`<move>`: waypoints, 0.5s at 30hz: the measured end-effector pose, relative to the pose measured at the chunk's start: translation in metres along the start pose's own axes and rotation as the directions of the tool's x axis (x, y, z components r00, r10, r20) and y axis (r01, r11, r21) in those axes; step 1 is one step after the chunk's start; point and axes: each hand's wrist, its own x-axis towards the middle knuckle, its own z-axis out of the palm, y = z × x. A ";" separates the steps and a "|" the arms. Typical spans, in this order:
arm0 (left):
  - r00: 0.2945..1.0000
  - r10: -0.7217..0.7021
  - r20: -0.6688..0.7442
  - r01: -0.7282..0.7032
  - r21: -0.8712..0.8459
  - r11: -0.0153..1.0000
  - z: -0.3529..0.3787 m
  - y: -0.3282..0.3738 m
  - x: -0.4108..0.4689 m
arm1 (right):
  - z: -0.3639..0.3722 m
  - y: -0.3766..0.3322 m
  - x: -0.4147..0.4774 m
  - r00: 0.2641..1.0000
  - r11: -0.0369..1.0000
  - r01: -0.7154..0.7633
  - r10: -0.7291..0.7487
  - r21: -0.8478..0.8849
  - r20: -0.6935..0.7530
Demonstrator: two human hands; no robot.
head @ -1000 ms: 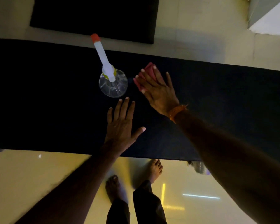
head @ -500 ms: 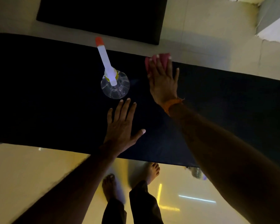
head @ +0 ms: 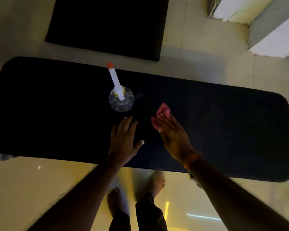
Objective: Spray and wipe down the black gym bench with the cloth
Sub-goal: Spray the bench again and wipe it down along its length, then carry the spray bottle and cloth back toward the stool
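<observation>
head view, looking down. a long black padded tabletop [head: 57, 105] with rounded corners runs across the frame from left to right, above a pale glossy floor [head: 23, 189]. the left hand [head: 123, 139] lies flat on the tabletop near its front edge, palm down, fingers straight and slightly spread, thumb out to the right; it holds nothing. the right hand [head: 172, 135] lies just beside it to the right, palm down, fingers straight and close together, pressing a pink cloth [head: 163, 110] against the tabletop. the cloth is crumpled: part lies under the fingers, part shows beyond the fingertips and along the thumb side. an orange band [head: 191, 158] circles the right wrist. the two hands are near each other but apart. a clear spray bottle [head: 121, 102] stands upright on the tabletop just beyond the left hand's fingertips, touched by neither hand; its white nozzle, tipped orange, points toward the far edge. the cloth lies to the right of the spray bottle and apart from it. beyond the tabletop a black mat [head: 107, 22] lies on the floor, and a white and grey block [head: 265, 22] fills the upper right corner. below the front edge, two bare feet [head: 114, 200] and dark trouser legs [head: 147, 214] show between the forearms, blurred.
</observation>
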 end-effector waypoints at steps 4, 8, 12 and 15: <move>0.932 -0.324 -0.160 0.250 -0.364 0.897 -0.036 0.008 -0.010 | -0.022 -0.028 -0.011 0.954 0.917 -0.300 0.293 0.264 0.066; 0.854 -0.486 -0.184 0.288 -0.611 0.737 -0.081 0.015 0.016 | -0.039 -0.056 -0.015 0.896 0.726 -0.410 0.434 0.552 0.095; 0.926 -0.310 -0.215 0.041 -0.760 0.649 -0.107 0.021 0.056 | -0.043 -0.070 -0.023 0.849 0.543 -0.426 0.516 0.724 0.112; 0.882 -0.422 -0.211 0.135 -0.744 0.654 -0.106 0.024 0.068 | -0.050 -0.077 -0.037 0.824 0.452 -0.392 0.560 0.801 0.087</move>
